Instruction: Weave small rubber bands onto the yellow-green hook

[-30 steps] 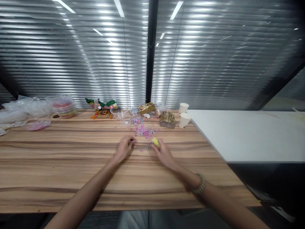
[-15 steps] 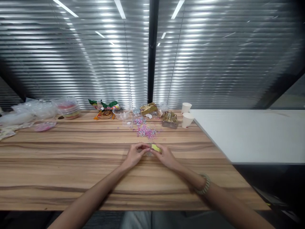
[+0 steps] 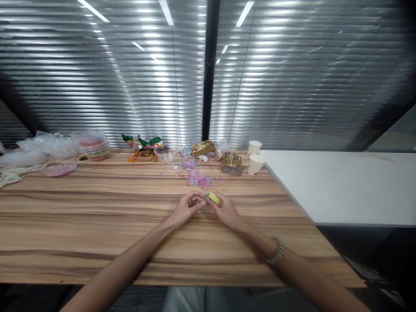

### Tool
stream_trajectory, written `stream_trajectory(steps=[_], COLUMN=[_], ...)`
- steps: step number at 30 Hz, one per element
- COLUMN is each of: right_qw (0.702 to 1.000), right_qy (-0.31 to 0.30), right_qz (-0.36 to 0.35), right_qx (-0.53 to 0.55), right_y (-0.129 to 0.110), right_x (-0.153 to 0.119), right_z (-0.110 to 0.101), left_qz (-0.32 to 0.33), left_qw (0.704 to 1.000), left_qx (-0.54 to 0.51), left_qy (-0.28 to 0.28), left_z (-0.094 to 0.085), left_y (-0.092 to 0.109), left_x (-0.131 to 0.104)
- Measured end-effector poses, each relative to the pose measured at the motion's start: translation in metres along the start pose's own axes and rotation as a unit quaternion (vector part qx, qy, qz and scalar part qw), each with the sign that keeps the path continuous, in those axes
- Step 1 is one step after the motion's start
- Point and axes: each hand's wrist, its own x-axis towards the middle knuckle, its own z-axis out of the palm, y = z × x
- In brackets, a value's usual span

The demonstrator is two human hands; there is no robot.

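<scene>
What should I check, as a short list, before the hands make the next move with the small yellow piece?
1. Yellow piece held at the right hand fingertips: ok.
2. Left hand close enough to help, fingertips meeting the right: ok.
3. Whether a small band sits between the fingers: cannot tell, too small.
4. Pile of pink bands lies on the table just beyond the hands: ok.
5. Paper cups upright, apart from the hands: ok.
</scene>
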Motion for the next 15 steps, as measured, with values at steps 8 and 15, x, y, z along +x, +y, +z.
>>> stream_trajectory(steps=[8,15], right_qw=[0.998,0.999], right_qy=[0.067,0.039], right_qz=[0.012,-0.008], right_qx=[0.008,-0.002], right_y=[-0.0015,-0.0022], right_x=[-0.0009,-0.0036], right_z=[-0.0023,-0.0006], left_qz=[-0.074,-0.057], left_qw=[0.989,0.983], left_qx=[0.013,0.079], left_qy=[-0.126,-0.153], left_z=[-0.0026,-0.0057], left_y=[0.0044,0.0100], left_x=[-0.0016,-0.0020])
